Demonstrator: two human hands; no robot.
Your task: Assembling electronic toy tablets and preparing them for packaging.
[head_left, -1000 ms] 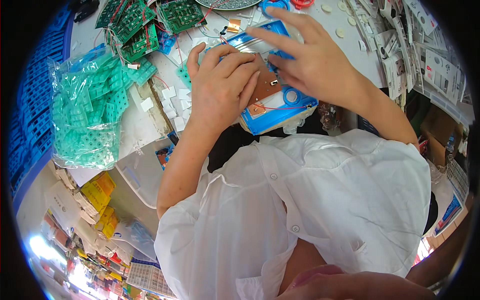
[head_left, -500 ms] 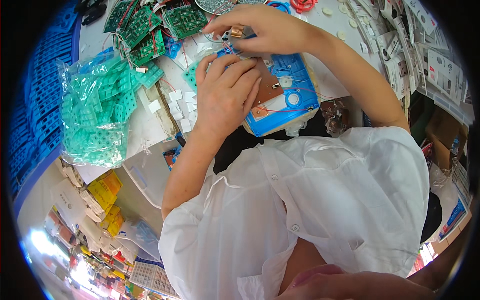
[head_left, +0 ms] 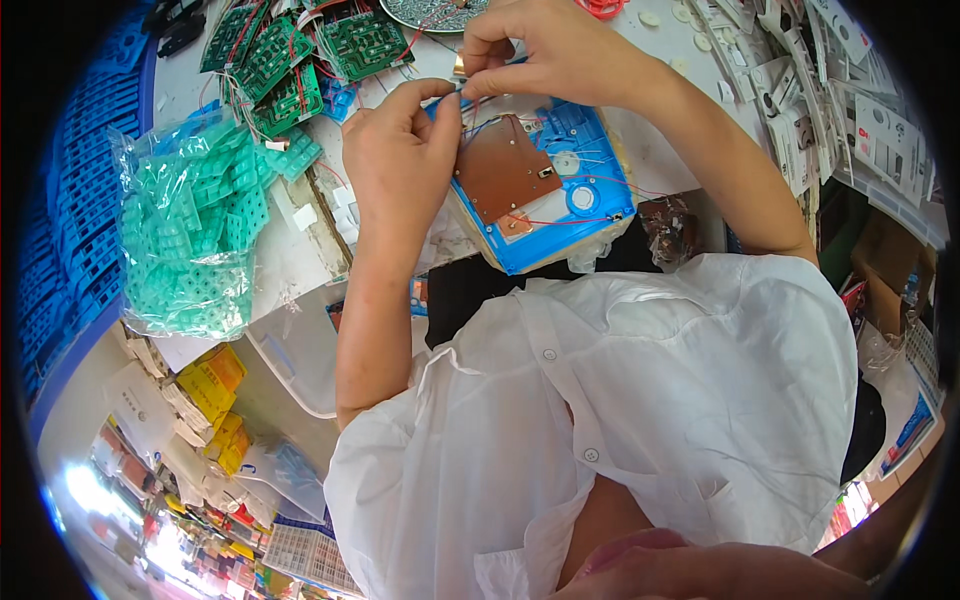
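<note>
The blue plastic casing (head_left: 560, 190) with its brown circuit board (head_left: 503, 166) lies near the table edge, where I see my left hand (head_left: 400, 160) and right hand (head_left: 560, 50) pinching a thin wire (head_left: 462, 90) at its far-left corner.

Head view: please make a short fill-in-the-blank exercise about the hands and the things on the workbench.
1. The brown circuit board lies inside a ____ plastic housing.
2. The left hand and the right hand pinch a thin ____ between their fingertips.
3. The clear bag to the left holds many ____ keypad pieces.
4. Green circuit boards with red wires lie ____ the left hand in the picture.

Missing words: blue; wire; green; above
</note>
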